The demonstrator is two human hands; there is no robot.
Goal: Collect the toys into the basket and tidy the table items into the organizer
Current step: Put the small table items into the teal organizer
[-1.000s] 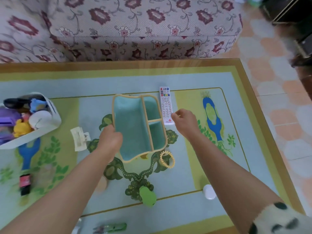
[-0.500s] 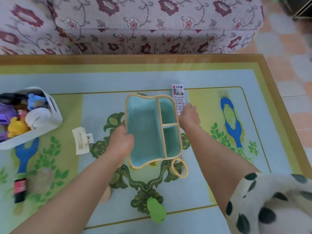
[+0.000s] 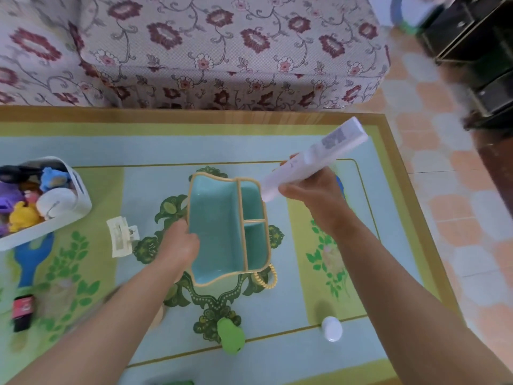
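Over the middle of the table [image 3: 166, 148], the right hand [image 3: 313, 190] has the remote [image 3: 313, 159] up in the air, fingers wrapped round its lower end, so that grip is properly closed on it. The remote's blurry, but you can see how it sits: long axis slanted, free end pointing up and off to the far right, held end just by the far right corner of the organizer [image 3: 213, 232]. So the organizer is down and to the left of that grip, really close. The left hand [image 3: 180, 243] grips the organizer's left rim, looks like it's steadying it. Organizer's empty as far as I can see, one long compartment on the left, two small ones on the right. My guess is the remote wants the long one, which runs near to far, so the wrist has to swing that slanted axis round to match and shift left past the divider. Right hand's obviously the one for it. The basket [image 3: 80, 201] of toys sits well apart at the left edge, and a green toy [image 3: 230, 339] lies on the near side
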